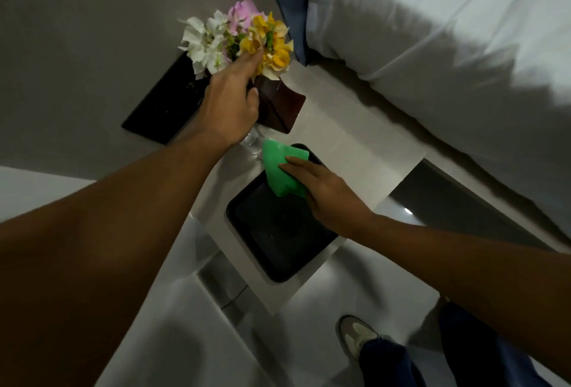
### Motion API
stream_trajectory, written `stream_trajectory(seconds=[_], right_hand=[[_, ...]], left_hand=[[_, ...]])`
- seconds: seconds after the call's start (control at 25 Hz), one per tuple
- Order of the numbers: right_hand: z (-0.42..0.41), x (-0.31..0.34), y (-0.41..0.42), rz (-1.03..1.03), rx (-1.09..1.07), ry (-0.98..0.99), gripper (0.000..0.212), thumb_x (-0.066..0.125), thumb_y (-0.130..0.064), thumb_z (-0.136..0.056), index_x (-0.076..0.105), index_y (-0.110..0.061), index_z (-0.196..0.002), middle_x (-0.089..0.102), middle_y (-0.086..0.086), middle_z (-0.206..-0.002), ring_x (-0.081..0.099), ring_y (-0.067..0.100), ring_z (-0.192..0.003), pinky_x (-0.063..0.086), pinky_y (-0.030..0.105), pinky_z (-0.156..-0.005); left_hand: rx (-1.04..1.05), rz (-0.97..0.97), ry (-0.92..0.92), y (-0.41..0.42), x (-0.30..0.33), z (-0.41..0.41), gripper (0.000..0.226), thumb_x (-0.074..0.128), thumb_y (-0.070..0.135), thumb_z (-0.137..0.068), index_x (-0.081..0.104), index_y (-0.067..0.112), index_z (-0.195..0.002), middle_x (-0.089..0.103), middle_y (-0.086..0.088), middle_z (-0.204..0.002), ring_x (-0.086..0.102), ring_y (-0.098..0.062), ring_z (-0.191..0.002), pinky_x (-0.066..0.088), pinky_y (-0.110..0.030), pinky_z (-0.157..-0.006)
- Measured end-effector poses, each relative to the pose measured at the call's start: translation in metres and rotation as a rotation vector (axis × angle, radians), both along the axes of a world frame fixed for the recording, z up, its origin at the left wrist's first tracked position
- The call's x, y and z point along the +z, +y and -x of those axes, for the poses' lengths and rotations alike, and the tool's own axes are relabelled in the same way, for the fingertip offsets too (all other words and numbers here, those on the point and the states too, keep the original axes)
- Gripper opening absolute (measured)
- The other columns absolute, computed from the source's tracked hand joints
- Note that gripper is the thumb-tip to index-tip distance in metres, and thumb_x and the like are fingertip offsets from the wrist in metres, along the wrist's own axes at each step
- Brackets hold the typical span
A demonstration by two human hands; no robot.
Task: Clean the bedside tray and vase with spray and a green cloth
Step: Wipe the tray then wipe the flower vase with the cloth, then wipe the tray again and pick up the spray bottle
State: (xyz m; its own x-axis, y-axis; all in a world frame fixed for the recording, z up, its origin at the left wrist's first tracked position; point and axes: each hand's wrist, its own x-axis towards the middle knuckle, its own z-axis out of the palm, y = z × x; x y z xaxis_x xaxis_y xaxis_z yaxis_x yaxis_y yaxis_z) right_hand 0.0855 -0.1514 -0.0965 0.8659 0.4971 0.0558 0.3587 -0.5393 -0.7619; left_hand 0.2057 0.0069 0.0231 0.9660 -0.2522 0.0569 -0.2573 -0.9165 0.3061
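Observation:
A clear glass vase (pixel 251 144) with white, pink and yellow flowers (pixel 241 37) is held up above the bedside table. My left hand (pixel 231 102) is closed around the vase's neck just under the flowers and hides most of it. The vase's lower end shows below my wrist. My right hand (pixel 321 192) holds a folded green cloth (pixel 281 170) whose upper corner touches the bottom of the vase. Below the cloth lies a black rectangular tray (pixel 268 250) on the white bedside table (pixel 340 139). No spray bottle is in view.
A dark brown wooden box (pixel 281 108) stands behind the vase, and a flat black panel (pixel 163 111) lies at the table's back left by the grey wall. The bed with white linen (pixel 448 47) fills the right. My shoe (pixel 358 337) is on the floor below.

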Motion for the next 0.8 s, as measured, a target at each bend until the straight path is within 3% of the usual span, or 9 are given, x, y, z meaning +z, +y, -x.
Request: stream_trajectory(seconds=[0.16, 0.36, 0.56, 0.68, 0.8], right_hand=[[0.002, -0.006, 0.015, 0.145, 0.19, -0.093, 0.063, 0.059, 0.003, -0.087, 0.039, -0.012, -0.145, 0.04, 0.018, -0.152, 0.045, 0.039, -0.134, 0.048, 0.053, -0.099], [0.005, -0.036, 0.029, 0.572, 0.647, -0.21, 0.062, 0.042, -0.014, -0.099, 0.015, -0.024, -0.153, 0.009, 0.002, -0.165, 0.014, 0.025, -0.15, 0.029, 0.042, -0.11], [0.022, -0.047, 0.028, 0.729, 0.631, -0.125, 0.079, 0.042, -0.056, -0.092, 0.005, -0.024, -0.154, -0.002, 0.001, -0.165, 0.01, 0.026, -0.151, 0.021, 0.045, -0.113], [0.028, -0.038, 0.036, 0.78, 0.592, -0.07, 0.083, 0.047, -0.052, -0.09, 0.002, -0.024, -0.154, -0.006, 0.002, -0.165, 0.008, 0.026, -0.151, 0.02, 0.048, -0.112], [0.021, -0.029, 0.042, 0.823, 0.636, 0.027, 0.089, 0.053, -0.047, -0.086, 0.0, -0.026, -0.154, -0.008, 0.0, -0.165, 0.003, 0.023, -0.152, 0.017, 0.049, -0.114]], left_hand=[[0.019, 0.014, -0.04, 0.003, 0.007, 0.011, 0.056, 0.052, -0.003, -0.087, 0.042, 0.009, -0.141, 0.042, -0.009, -0.149, 0.038, -0.021, -0.137, 0.018, -0.009, -0.107], [0.045, 0.053, 0.006, 0.023, 0.002, 0.054, 0.056, 0.05, -0.003, -0.087, 0.043, 0.01, -0.141, 0.039, -0.009, -0.151, 0.038, -0.02, -0.139, 0.032, -0.027, -0.113], [0.099, 0.113, -0.059, 0.036, -0.028, 0.115, 0.053, 0.049, -0.003, -0.087, 0.045, 0.01, -0.139, 0.041, -0.007, -0.15, 0.045, -0.02, -0.134, 0.042, -0.032, -0.106], [0.259, 0.1, 0.123, 0.03, -0.061, 0.172, 0.051, 0.049, 0.004, -0.092, 0.041, 0.008, -0.141, 0.036, -0.009, -0.152, 0.034, -0.023, -0.141, 0.036, -0.041, -0.112], [0.389, -0.166, 0.426, 0.018, -0.1, 0.218, 0.056, 0.04, 0.025, -0.098, 0.02, 0.01, -0.149, 0.015, -0.008, -0.161, 0.014, -0.024, -0.147, 0.018, -0.045, -0.119]])
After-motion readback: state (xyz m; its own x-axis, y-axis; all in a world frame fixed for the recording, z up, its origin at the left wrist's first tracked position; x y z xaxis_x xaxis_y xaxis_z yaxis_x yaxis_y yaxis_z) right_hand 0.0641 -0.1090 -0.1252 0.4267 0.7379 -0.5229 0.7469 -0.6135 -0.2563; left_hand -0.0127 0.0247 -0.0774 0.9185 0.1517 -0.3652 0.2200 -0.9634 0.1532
